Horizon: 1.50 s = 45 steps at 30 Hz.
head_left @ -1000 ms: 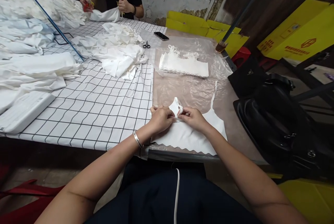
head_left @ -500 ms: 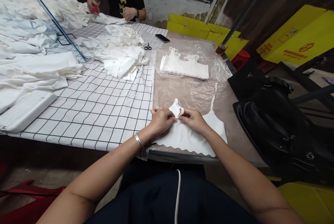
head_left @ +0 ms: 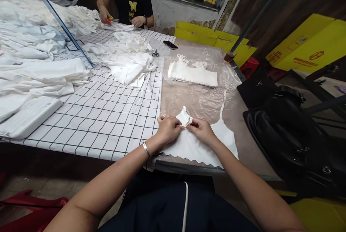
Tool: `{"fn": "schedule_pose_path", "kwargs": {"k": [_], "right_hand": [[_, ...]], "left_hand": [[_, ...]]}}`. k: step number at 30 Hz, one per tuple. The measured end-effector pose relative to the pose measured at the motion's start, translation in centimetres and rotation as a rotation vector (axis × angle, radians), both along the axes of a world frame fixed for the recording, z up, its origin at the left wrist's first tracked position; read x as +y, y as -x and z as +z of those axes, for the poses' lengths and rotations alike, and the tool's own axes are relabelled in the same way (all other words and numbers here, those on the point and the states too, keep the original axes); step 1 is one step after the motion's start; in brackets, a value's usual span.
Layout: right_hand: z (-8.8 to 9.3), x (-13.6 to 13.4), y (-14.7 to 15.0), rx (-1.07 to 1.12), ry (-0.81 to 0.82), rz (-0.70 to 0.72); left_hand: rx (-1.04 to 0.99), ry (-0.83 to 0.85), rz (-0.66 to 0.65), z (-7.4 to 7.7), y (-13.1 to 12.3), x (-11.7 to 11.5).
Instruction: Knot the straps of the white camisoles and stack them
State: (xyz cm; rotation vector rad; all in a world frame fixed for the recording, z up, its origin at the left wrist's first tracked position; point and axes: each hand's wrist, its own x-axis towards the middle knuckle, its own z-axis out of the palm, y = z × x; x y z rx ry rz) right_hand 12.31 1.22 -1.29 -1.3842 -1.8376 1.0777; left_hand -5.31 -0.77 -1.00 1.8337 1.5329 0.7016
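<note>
A white camisole top (head_left: 200, 149) with a scalloped hem lies flat at the table's front edge, its right strap stretched out away from me. My left hand (head_left: 169, 130), with a silver bangle on the wrist, pinches the fabric at the top's upper left. Close beside it, my right hand (head_left: 202, 130) pinches the same area, fingertips nearly touching the left ones. Between and beyond them the other strap stands up in a small loop. Exactly what the fingertips grip is partly hidden.
Beyond lies a folded stack of white tops (head_left: 192, 73) on plastic film. Small scissors (head_left: 155, 53), a phone (head_left: 170, 45) and heaped white garments (head_left: 129, 64) lie further back. A black bag (head_left: 289, 131) is at the right. A co-worker (head_left: 125, 1) holds red-handled scissors across the table.
The view has tilted slightly, shifting everything a little down and right. My hands keep pinching the camisole in the same place. The co-worker's scissors have turned and their blades show.
</note>
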Motion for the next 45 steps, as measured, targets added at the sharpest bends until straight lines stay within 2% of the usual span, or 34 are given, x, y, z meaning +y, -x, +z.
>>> {"fn": "schedule_pose_path", "kwargs": {"k": [12,23,26,28,31,33,36,38,42,45], "right_hand": [[-0.3,-0.3,0.6,0.052,-0.056,-0.104],[-0.5,-0.6,1.3,0.063,-0.049,-0.086],[-0.5,-0.5,1.9,0.126,0.012,-0.091],[0.0,0.0,2.3,0.245,0.128,-0.113],[1.8,1.5,2.7,0.48,0.402,-0.193],[3.3,3.1,2.9,0.6,0.57,-0.229],[5.3,5.9,3.2,0.662,0.734,-0.187],[5.9,7.8,3.6,0.679,0.758,-0.153],[5.7,11.3,5.4,0.678,0.643,-0.176],[5.4,13.2,6.5,0.323,0.621,-0.12]], "left_hand": [[-0.007,-0.008,-0.011,0.0,0.2,-0.1],[0.037,-0.027,-0.031,-0.3,-0.1,0.1],[0.132,-0.039,-0.06,-0.2,-0.2,0.0],[0.238,-0.122,-0.049,0.0,-0.2,-0.7],[0.392,-0.365,-0.044,-0.3,0.0,-3.0],[0.444,-0.455,-0.183,-0.9,0.3,-4.7],[0.486,-0.398,-0.405,-1.8,0.9,-6.5],[0.501,-0.348,-0.443,-2.1,1.2,-7.0],[0.514,-0.353,-0.46,-2.1,1.3,-6.9],[0.552,-0.352,-0.458,-2.3,1.5,-6.8]]}}
